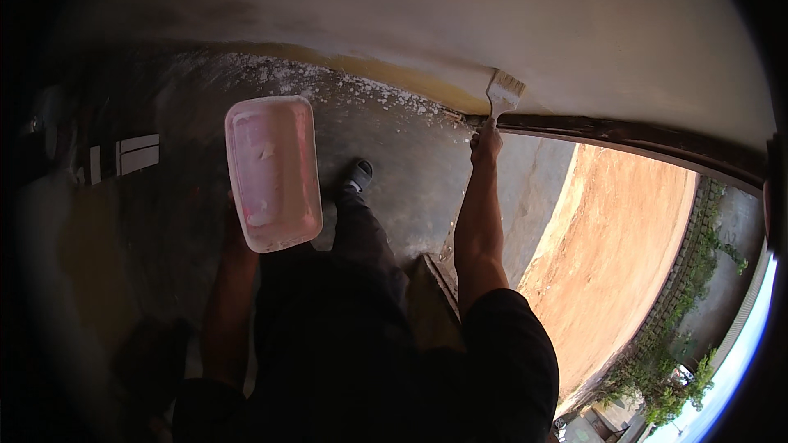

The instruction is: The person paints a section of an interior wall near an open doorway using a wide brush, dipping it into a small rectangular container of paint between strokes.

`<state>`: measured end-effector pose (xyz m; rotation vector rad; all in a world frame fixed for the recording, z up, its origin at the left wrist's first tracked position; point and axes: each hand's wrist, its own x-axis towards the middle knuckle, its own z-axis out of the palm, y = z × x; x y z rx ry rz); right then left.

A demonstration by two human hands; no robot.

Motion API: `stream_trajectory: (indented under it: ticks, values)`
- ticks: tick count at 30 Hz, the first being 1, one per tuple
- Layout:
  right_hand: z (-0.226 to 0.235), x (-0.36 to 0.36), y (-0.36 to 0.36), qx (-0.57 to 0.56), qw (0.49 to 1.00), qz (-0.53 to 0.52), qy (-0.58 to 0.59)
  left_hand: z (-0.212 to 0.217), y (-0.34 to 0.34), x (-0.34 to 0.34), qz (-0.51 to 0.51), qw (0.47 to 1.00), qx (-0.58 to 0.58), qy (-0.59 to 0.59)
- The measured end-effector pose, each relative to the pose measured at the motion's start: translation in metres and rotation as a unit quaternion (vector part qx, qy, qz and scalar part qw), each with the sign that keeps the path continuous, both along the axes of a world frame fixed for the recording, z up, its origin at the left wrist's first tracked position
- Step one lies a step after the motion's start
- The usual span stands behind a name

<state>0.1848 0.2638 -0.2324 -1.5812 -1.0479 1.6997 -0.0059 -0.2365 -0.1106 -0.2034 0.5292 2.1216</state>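
A wide flat paintbrush [503,93] is in my right hand [487,142], whose fingers are closed round the handle. Its pale bristles meet the off-white wall [607,41] just above the doorway's dark frame. My left hand [234,203] holds up a rectangular pink plastic tub [277,172] in front of my body. Whitish paint coats the tub's inside and rim. Most of the left hand is in shadow behind the tub, so its fingers hardly show.
White flakes [353,92] lie scattered on the grey floor [410,189] beside the wall's yellowish lower band [394,74]. A dark door frame [624,133] edges the opening on the right, with orange ground [611,238] outside. My sandalled foot [359,172] stands on the floor.
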Motion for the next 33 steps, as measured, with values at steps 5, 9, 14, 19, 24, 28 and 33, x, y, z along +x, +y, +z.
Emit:
stream_trajectory:
  ticks: [5,9,14,19,24,28,33]
  values:
    - [0.031,-0.036,-0.058,-0.067,0.99,0.124,-0.012,0.009,0.002,-0.004,0.005,0.999,-0.001,0.04]
    - [0.154,-0.076,-0.128,0.085,0.95,0.273,0.125,0.022,0.023,-0.025,-0.017,0.996,0.018,0.081]
    - [0.33,-0.123,-0.212,0.269,0.877,0.394,0.056,0.04,0.026,-0.057,-0.006,0.994,0.051,0.096]
    - [0.378,-0.166,-0.272,0.47,0.707,0.525,-0.056,0.023,0.006,-0.093,0.019,0.989,0.041,0.144]
    - [0.369,-0.215,-0.32,0.58,0.586,0.562,-0.069,0.018,-0.02,-0.133,-0.003,0.987,0.055,0.148]
    - [0.363,-0.25,-0.355,0.511,0.538,0.616,-0.266,0.002,-0.046,-0.164,-0.02,0.993,0.044,0.111]
    - [0.349,-0.279,-0.39,0.438,0.607,0.603,-0.278,0.012,-0.068,-0.191,-0.071,0.989,0.057,0.119]
